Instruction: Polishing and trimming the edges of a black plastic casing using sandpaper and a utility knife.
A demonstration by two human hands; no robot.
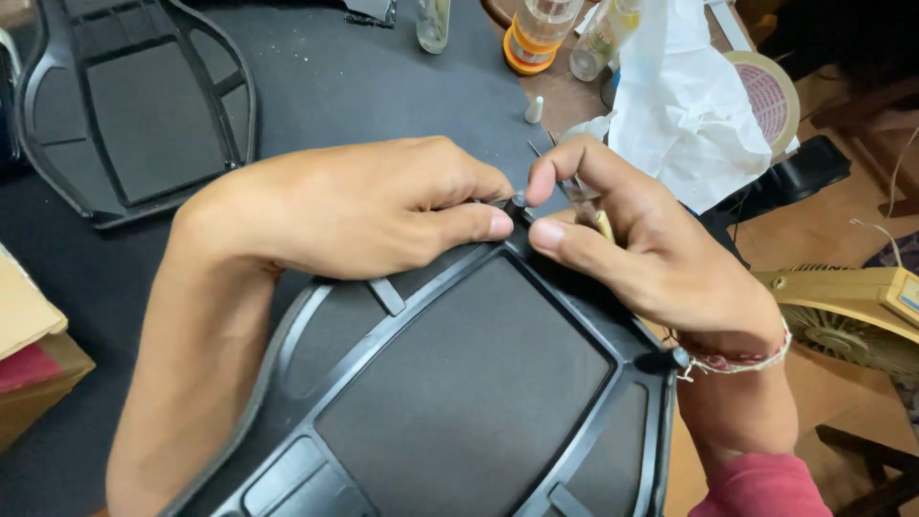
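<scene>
Count: two black plastic panels with ribbed frames and matte inset fields. Near panel [459, 393] fills the lower middle of the view; second panel [144, 105] lies at upper left, well apart. Three bottles along the top edge: one clear bottle [433, 21], one orange-based bottle [538, 33], one clear bottle with a yellowish label [605, 33]. One small white cone-shaped cap [534, 110] stands just below them. One crumpled white plastic sheet [684, 115], one tape roll [771, 96] partly under it.

Surface: black mat [383, 86] over a wooden table [565, 91], bare wood showing at upper right. Cardboard box [29, 354] at the left edge. Beige fan [852, 306] on the right, lower than the tabletop, wooden floor under it.

Near panel: long axis runs from the bottom of the view up toward the hands, tilted slightly right; its narrow top edge points away from the person. A small black peg [518, 201] stands at that top edge.

Left hand [354, 206]: fingers curled together, thumb and forefinger tips pressed against the panel's top edge beside the peg.

Right hand [632, 249]: forefinger and thumb closed around the peg; the same hand also clamps a thin metal tool [574, 187] with a yellowish handle against its palm. Thread bracelet [737, 359] on that wrist.
</scene>
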